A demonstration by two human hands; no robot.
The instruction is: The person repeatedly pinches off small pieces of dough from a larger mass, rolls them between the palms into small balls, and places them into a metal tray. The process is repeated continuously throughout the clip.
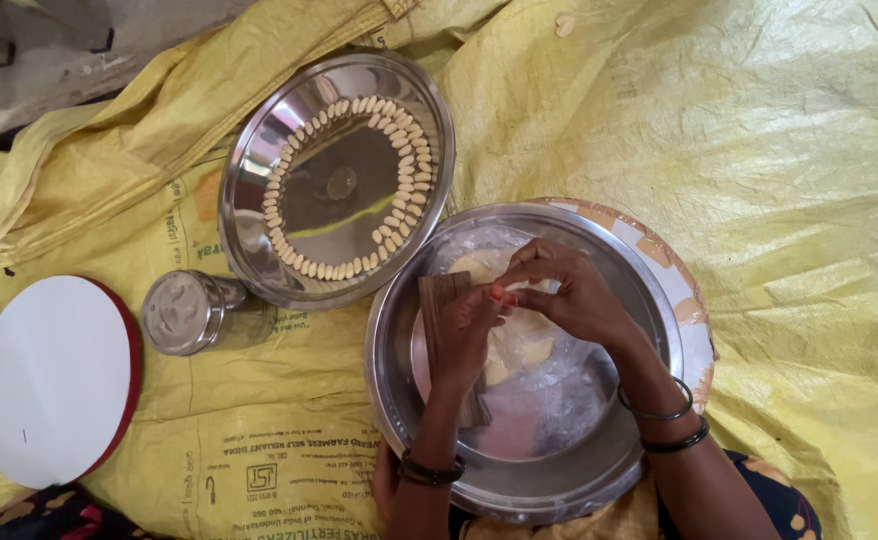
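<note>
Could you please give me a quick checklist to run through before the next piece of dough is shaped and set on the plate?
1. Left hand holds the ridged wooden board over the steel bowl: ok.
2. Right hand has its fingertips pinched at the board's top edge: ok; whether a dough bit sits between them: cannot tell.
3. Dough left in the plastic wrap inside the bowl: ok.
4. Steel plate has bare room in its middle, inside the ring of shaped pieces: ok.
5. Steel tin lies on its side by the plate; its contents: cannot tell.
</note>
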